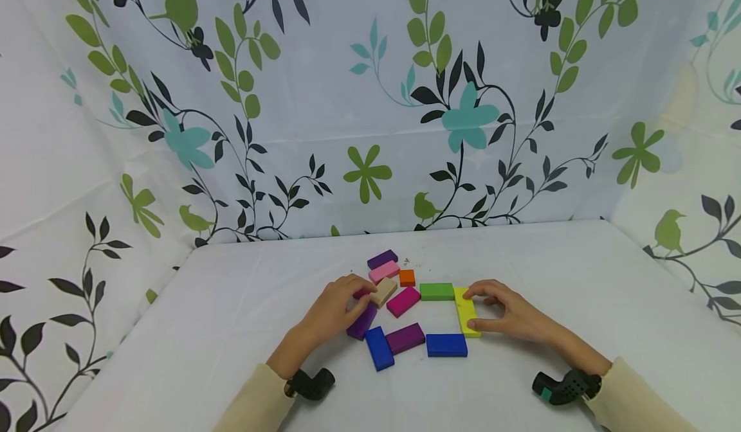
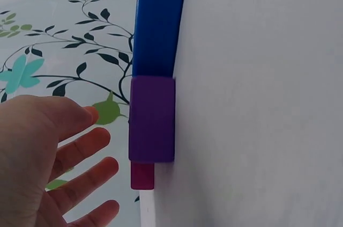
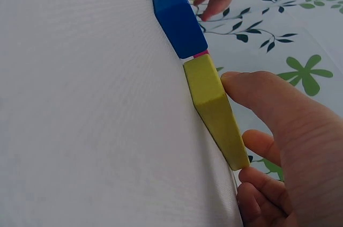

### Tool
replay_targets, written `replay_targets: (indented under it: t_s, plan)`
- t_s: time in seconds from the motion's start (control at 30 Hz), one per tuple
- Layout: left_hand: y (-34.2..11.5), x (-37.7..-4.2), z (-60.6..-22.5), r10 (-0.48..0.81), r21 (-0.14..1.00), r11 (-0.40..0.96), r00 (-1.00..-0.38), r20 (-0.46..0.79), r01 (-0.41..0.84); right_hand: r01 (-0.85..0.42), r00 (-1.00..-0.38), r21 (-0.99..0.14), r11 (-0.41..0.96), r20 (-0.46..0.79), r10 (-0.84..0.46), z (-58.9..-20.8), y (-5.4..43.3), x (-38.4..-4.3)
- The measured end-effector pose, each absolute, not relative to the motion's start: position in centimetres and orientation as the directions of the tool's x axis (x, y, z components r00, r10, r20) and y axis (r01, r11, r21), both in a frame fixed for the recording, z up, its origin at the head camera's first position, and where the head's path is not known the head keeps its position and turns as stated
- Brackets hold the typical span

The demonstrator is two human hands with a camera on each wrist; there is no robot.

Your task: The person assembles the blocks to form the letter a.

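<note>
My right hand [image 1: 512,313] touches a yellow block [image 1: 466,313] along its right side, with thumb and fingertips set apart. The right wrist view also shows the thumb against the yellow block [image 3: 213,101] and fingertips at its far end. My left hand [image 1: 336,306] hovers over the left of the layout, fingers loosely bent, by a beige block [image 1: 383,292] and above a purple block [image 1: 362,321]. Nothing sits between the fingers of that left hand [image 2: 64,152] in its wrist view. A magenta block [image 1: 403,302] and a green block [image 1: 437,292] lie between the hands.
Nearer me lie a tilted blue block [image 1: 379,348], a plum block [image 1: 405,338] and a second blue block [image 1: 446,345]. Farther back are an orange block [image 1: 407,278], a pink block [image 1: 384,271] and a dark purple block [image 1: 382,259]. A white cloth covers the table [image 1: 509,252].
</note>
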State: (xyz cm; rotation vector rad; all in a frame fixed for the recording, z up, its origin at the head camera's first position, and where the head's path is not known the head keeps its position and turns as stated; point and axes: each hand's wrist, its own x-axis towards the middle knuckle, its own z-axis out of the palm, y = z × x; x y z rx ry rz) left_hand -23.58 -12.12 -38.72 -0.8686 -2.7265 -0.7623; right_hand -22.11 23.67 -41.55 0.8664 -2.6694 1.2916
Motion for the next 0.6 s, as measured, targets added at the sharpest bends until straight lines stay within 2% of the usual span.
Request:
replay_targets:
  t_s: [0.43, 0.6]
  plan:
    - [-13.2, -25.0, -39.7, 0.466, 0.552, 0.642, -0.842, 0.271, 0.532, -0.504, -0.841, -0.712, 0.489, 0.276, -0.465, -41.4, 23.6, -22.0]
    - [-14.0, -25.7, -40.4, 0.484, 0.582, 0.607, -0.832, 0.271, 0.542, -0.506, -0.841, -0.714, 0.485, 0.281, -0.463, -41.4, 23.6, -22.1]
